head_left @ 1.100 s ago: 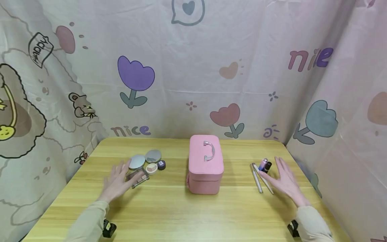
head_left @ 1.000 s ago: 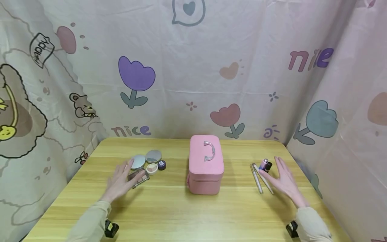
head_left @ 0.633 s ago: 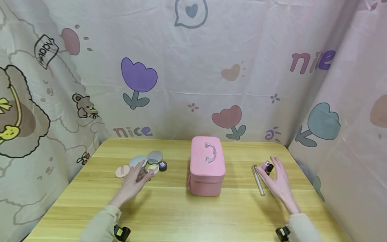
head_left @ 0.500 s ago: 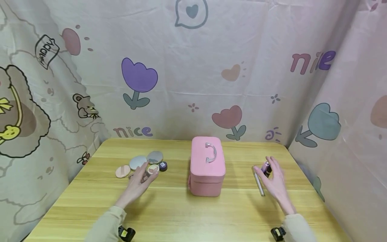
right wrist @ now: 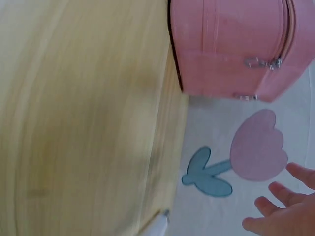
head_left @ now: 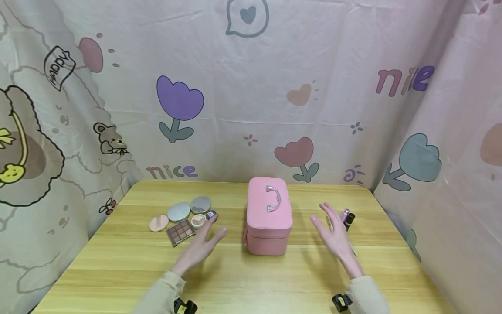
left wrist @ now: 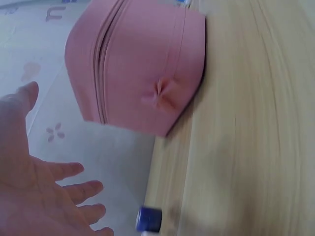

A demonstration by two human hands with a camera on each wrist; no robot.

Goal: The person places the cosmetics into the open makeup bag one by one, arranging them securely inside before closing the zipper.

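A pink zippered makeup case (head_left: pixel 269 205) with a silver handle (head_left: pixel 273 198) on its lid stands closed in the middle of the wooden table. To its left my left hand (head_left: pixel 201 246) hovers with spread fingers, touching nothing; the left wrist view shows the case's bow (left wrist: pixel 160 93) beyond it. On the other side my right hand (head_left: pixel 334 235) is held in the air, its fingers apart and holding nothing. In the right wrist view the case's zipper pulls (right wrist: pixel 263 63) face that hand. Both hands are apart from the case.
Left of the case lie an eyeshadow palette (head_left: pixel 181 232), a powder puff (head_left: pixel 158 223), two round silver compacts (head_left: pixel 178 212), a small round pan (head_left: pixel 198 220) and a dark blue jar (head_left: pixel 211 214). At right are a pink tube (head_left: pixel 344 214), a black-capped tube (head_left: pixel 349 220) and pens partly hidden behind my hand.
Both hands have moved inward toward the case, from above the cosmetics on either side. The palette and powder puff at left are uncovered now. The case and cosmetics have not moved.
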